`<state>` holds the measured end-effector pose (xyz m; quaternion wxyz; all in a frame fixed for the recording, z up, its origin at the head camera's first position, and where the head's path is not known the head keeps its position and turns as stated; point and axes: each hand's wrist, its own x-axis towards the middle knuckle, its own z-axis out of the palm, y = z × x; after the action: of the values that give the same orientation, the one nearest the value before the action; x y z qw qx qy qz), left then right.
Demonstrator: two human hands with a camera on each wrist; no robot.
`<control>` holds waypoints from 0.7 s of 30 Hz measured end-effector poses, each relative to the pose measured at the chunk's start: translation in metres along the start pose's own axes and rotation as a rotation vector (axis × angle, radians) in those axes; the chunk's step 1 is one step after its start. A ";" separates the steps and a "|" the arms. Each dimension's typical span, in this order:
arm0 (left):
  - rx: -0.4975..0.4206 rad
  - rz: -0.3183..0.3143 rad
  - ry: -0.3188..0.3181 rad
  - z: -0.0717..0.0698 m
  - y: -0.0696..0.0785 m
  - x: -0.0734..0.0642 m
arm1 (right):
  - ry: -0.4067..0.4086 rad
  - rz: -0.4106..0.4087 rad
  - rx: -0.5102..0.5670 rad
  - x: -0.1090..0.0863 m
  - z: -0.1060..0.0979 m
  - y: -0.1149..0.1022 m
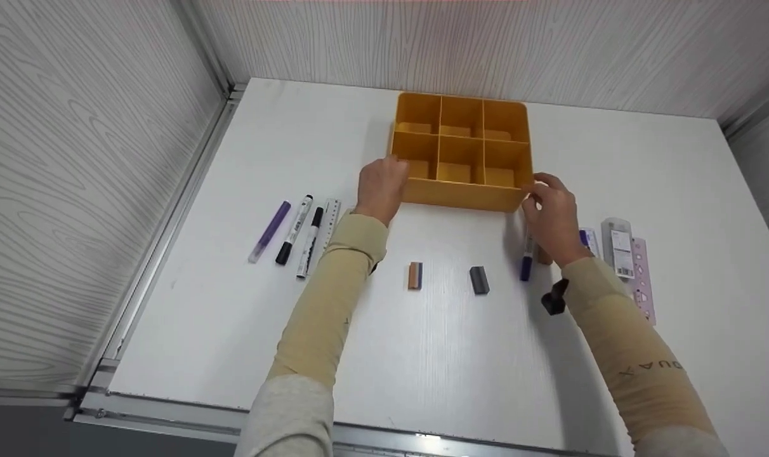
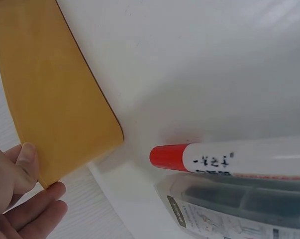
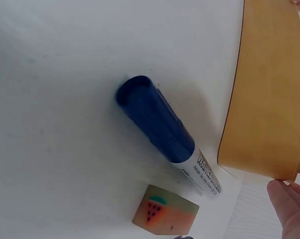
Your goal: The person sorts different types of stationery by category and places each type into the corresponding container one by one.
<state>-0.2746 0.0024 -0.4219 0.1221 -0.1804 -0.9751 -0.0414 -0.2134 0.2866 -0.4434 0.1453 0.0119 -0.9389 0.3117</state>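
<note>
A yellow six-compartment box (image 1: pixel 460 195) sits toward the back of the white table, its visible compartments holding nothing. At its front left corner, my left hand (image 1: pixel 382 187) grips the rim; the left wrist view shows thumb and fingers (image 2: pixel 43 201) either side of the edge. My right hand (image 1: pixel 552 219) pinches the front right corner, thumb and fingers around the rim in the right wrist view. Below that hand lie a blue-capped whiteboard marker (image 3: pixel 159 119) and an eraser with a watermelon picture (image 3: pixel 164 211). Near the left hand are a red-capped marker (image 2: pixel 229 157) and a clear labelled case (image 2: pixel 234 204).
Left of my left arm lie a purple pen (image 1: pixel 270 231), two black-capped markers (image 1: pixel 294 230) and a clear ruler (image 1: pixel 326 228). An orange-and-blue eraser (image 1: pixel 415 276) and a grey block (image 1: pixel 479 280) lie between the arms. At right are a plastic case (image 1: pixel 619 247) and a pink stencil ruler (image 1: pixel 642 279).
</note>
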 end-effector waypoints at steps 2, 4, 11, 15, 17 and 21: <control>0.006 0.003 0.010 0.002 0.002 -0.003 | -0.006 0.002 -0.004 -0.003 -0.001 0.001; 0.012 0.005 0.020 0.003 0.004 -0.006 | -0.011 0.002 -0.006 -0.006 -0.003 0.002; 0.013 0.021 0.047 0.004 0.007 -0.009 | -0.021 0.029 0.004 -0.011 -0.008 0.002; 0.012 0.018 0.044 0.006 0.003 -0.012 | -0.036 0.036 0.007 -0.012 -0.006 -0.001; 0.014 0.010 0.038 0.007 0.000 -0.014 | -0.039 0.016 0.003 -0.013 -0.004 -0.003; 0.011 0.003 0.043 0.008 -0.004 -0.016 | -0.008 -0.058 0.007 -0.012 -0.001 -0.005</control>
<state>-0.2631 -0.0060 -0.4337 0.1443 -0.1800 -0.9722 -0.0398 -0.2012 0.2822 -0.4434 0.1506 0.0408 -0.9376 0.3108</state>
